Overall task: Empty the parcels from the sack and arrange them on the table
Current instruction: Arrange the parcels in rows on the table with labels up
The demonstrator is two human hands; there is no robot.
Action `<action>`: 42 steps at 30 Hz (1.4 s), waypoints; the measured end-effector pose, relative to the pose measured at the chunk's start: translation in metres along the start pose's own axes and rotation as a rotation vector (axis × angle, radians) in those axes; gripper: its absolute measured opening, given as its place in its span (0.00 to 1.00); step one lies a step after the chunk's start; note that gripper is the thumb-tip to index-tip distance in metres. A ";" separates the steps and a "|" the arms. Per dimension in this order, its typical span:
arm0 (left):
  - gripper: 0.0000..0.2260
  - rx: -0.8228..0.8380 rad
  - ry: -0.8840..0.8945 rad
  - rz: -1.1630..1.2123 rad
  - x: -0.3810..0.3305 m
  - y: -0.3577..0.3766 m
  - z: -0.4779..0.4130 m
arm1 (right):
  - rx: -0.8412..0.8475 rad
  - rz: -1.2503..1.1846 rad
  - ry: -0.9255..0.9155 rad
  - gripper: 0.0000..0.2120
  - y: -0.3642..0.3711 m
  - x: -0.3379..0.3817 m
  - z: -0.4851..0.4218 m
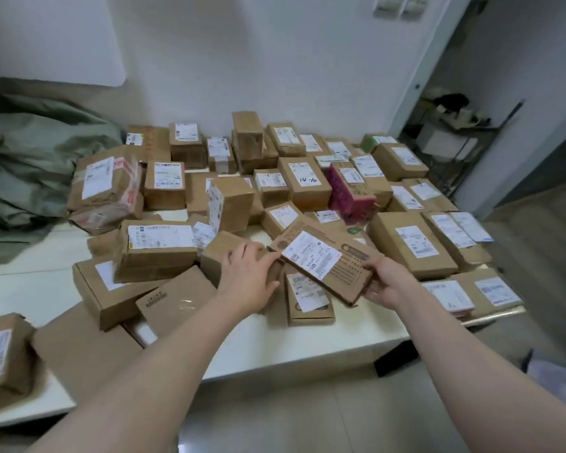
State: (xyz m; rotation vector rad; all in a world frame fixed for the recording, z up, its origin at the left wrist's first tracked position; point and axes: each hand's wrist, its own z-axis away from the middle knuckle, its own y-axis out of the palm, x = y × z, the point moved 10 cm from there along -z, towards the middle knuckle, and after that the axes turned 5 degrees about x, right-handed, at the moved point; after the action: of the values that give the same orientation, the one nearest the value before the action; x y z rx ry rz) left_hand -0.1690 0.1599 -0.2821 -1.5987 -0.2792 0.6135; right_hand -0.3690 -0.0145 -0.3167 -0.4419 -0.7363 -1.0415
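A person stands at a white table [307, 348] crowded with brown cardboard parcels. Both hands hold one flat box [324, 263] just above the pile near the front edge. The left hand [249, 279] pinches its near left corner, fingers curled over the edge; the right hand [386, 282] grips the lower right end from beneath. The box is tilted with its label up, probably so it can be read or set down label-up like most of its neighbours. It is a thin, long carton of plain brown card with dark printed marks and a white shipping label bearing barcodes and a red stamp; the text is too blurred to read. Below it lies a small box [309, 302], also label-up. At the far left the green sack [30, 178] lies slumped and crumpled on the table, seemingly emptied, so what remains looks like arranging.
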 end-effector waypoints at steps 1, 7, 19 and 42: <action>0.25 0.031 -0.030 0.003 -0.002 0.007 0.001 | -0.011 0.000 0.048 0.09 -0.008 -0.013 -0.001; 0.30 0.216 -0.112 0.051 -0.002 0.036 0.000 | 0.008 -0.201 0.107 0.13 -0.010 -0.055 -0.015; 0.25 0.242 -0.066 -0.122 -0.035 0.058 -0.040 | 0.115 -0.265 0.105 0.12 -0.045 -0.090 -0.015; 0.27 0.272 0.032 -0.164 -0.056 0.090 -0.035 | -0.043 -0.133 0.264 0.12 -0.036 -0.157 -0.052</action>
State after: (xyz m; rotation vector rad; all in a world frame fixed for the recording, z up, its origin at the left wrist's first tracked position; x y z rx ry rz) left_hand -0.2120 0.0893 -0.3573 -1.3086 -0.2876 0.4769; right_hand -0.4309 0.0317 -0.4669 -0.2874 -0.5129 -1.2158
